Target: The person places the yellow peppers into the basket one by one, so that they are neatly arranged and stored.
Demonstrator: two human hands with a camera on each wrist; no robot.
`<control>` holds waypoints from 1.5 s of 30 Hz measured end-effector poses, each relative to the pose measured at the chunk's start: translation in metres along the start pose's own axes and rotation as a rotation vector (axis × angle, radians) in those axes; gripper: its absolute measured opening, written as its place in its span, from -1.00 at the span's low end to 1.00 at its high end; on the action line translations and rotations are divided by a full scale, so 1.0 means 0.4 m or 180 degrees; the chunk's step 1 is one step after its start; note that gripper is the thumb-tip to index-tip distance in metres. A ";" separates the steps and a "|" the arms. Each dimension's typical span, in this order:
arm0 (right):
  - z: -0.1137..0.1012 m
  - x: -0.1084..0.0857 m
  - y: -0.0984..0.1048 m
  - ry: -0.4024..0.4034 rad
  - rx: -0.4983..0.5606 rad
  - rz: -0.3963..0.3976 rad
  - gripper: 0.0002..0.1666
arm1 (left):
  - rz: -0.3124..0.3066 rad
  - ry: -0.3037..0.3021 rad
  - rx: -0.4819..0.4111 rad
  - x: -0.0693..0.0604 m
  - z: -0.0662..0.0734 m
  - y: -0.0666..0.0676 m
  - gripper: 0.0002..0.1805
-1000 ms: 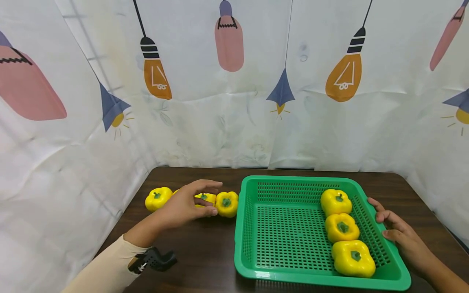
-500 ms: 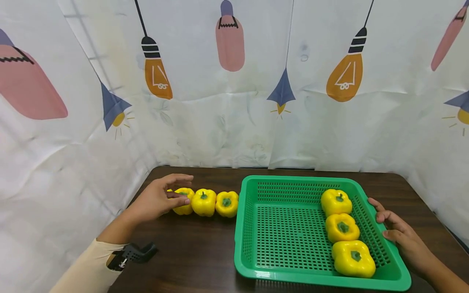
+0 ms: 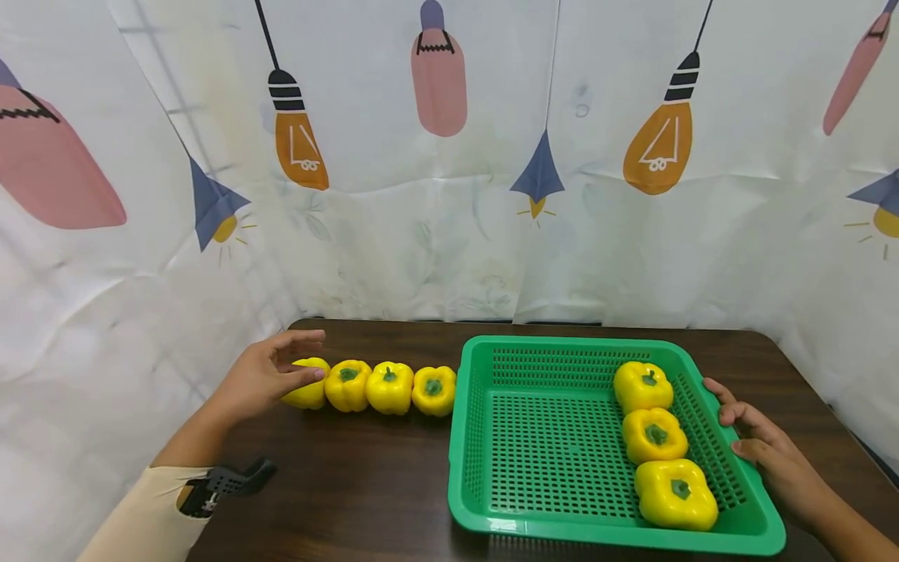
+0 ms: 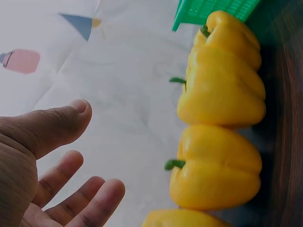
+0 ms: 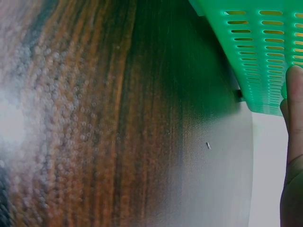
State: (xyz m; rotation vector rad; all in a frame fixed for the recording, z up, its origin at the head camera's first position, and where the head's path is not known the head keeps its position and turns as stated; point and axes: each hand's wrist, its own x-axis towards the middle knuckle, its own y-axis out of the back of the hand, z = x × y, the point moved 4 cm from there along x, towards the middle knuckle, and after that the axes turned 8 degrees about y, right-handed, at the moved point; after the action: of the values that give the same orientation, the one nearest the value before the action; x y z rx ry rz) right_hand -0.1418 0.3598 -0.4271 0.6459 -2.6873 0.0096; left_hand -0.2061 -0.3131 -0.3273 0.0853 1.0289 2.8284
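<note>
My left hand (image 3: 261, 376) hovers at the leftmost yellow bell pepper (image 3: 306, 394), partly covering it in the head view. Its thumb and fingers are spread apart in the left wrist view, with nothing between them. That pepper starts a row of several; to its right sit a second pepper (image 3: 347, 385), a third (image 3: 389, 388) and a last one (image 3: 434, 391) beside the basket. At the right, my right hand (image 3: 769, 453) holds the rim of the green plastic basket (image 3: 469, 437); in the right wrist view a finger (image 5: 296, 109) lies against its outer wall.
Three yellow peppers (image 3: 655, 435) line the basket's right side, front to back. Everything stands on a dark wood-grain table (image 3: 351, 484). A white printed curtain (image 3: 393, 257) hangs behind the table and at its sides.
My left hand has moved left along the pepper row to its far-left end, uncovering the peppers in the middle. The right hand and basket have stayed put.
</note>
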 end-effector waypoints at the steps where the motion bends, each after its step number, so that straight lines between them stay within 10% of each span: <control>1: -0.001 0.001 -0.001 0.0003 -0.0029 0.0005 -0.57 | 0.0033 0.0013 0.0029 -0.001 -0.006 0.006 -0.34; 33: -0.011 0.005 -0.011 0.0015 0.0068 -0.0003 -0.56 | 0.0304 0.0323 0.0450 -0.010 -0.144 0.064 -0.22; 45: -0.005 0.001 -0.007 0.0015 0.0048 -0.0009 -0.58 | -0.0315 0.0227 0.0403 0.006 -0.190 0.045 -0.16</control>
State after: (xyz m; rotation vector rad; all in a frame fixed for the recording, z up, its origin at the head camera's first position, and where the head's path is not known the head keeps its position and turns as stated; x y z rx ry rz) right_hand -0.1402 0.3571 -0.4251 0.6535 -2.6843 0.0307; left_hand -0.2179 -0.3747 -0.3741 -0.0529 1.1921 2.6939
